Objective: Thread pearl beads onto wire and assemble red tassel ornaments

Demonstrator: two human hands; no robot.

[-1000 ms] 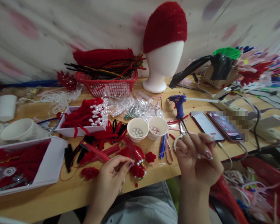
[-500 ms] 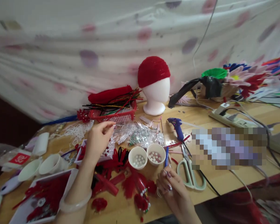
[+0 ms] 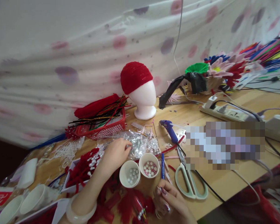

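My left hand (image 3: 117,155), with a pale bangle (image 3: 80,210) on its wrist, reaches over the clear plastic bags (image 3: 140,144) behind the cups. Its fingers are bent together, and what they may hold is hidden. Low at the centre right, my right hand (image 3: 171,199) has its fingers pinched, with a thin loop showing beneath them; the item inside is too small to name. Between the hands stand a cup of white beads (image 3: 132,176) and a cup of pink and white beads (image 3: 150,168). A blue pen (image 3: 162,166) lies just beyond my right hand.
Behind are a red-capped foam head (image 3: 142,90) and a red basket (image 3: 107,129). Scissors (image 3: 191,183) and a blue glue gun (image 3: 170,130) lie right of the cups, near a power strip (image 3: 226,113). Red pieces (image 3: 128,207) cover the front; white cups (image 3: 34,199) rest at left.
My left hand has moved right, from beside the white tray to the plastic bags near the cups. My right hand stays pinched low down. The whole view has shifted and tilted.
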